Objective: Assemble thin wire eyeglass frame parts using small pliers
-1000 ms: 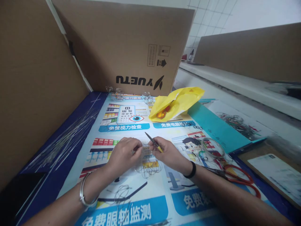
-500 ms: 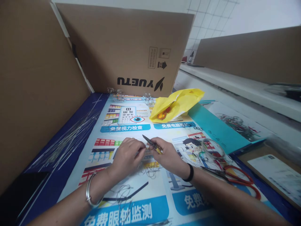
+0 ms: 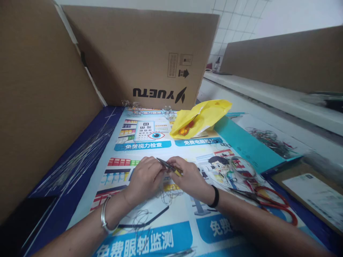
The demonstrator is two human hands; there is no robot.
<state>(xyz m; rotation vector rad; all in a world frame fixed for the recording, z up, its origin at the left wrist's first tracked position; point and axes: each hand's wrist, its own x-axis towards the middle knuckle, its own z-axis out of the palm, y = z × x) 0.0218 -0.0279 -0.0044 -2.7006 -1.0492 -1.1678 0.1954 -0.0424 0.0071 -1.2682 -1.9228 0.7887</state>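
Note:
My right hand (image 3: 191,180) is closed round a small pointed tool with dark tips and a yellowish handle, apparently pliers (image 3: 166,164). Its tips point up and left, across the fingertips of my left hand (image 3: 143,184). Those left fingers are pinched together, and whatever they hold is hidden. Just under both hands lies a tangle of thin wire (image 3: 170,195) on a printed poster sheet (image 3: 184,151). Another loose wire tangle (image 3: 142,217) rests nearer to me, between the forearms.
Red-handled scissors (image 3: 274,196) lie beside my right forearm. Farther off are a yellow bag (image 3: 209,116) and a teal box (image 3: 241,142) with tangled wires. Long thin strands (image 3: 77,160) lie at left. Cardboard panels (image 3: 128,57) stand behind and left.
My right hand has shifted slightly left, bringing the pliers' tips over the left fingertips. Both hands are now closer together. The left hand stays pinched in nearly the same place.

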